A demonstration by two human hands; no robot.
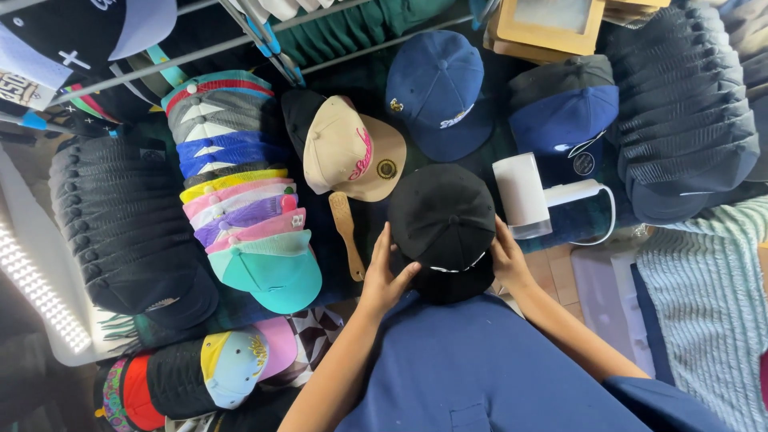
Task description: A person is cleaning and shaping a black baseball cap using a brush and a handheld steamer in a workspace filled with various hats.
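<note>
Dark green cloth-covered table (352, 80) crowded with stacked caps (240, 184). Metal rack bars (200, 52) across top. Bright white light panel (32, 288) at left edge. Tan tiled floor (560, 276) lower right, striped textile (704, 304) beside.

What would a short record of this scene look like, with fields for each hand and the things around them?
setting: table crowded with caps
left hand: grips the left side of a black cap
right hand: grips the same cap's right side
left of the cap: wooden brush, stack of colourful caps
right of the cap: white handheld appliance
behind the cap: beige cap, navy cap
far sides: stacks of dark caps
</note>
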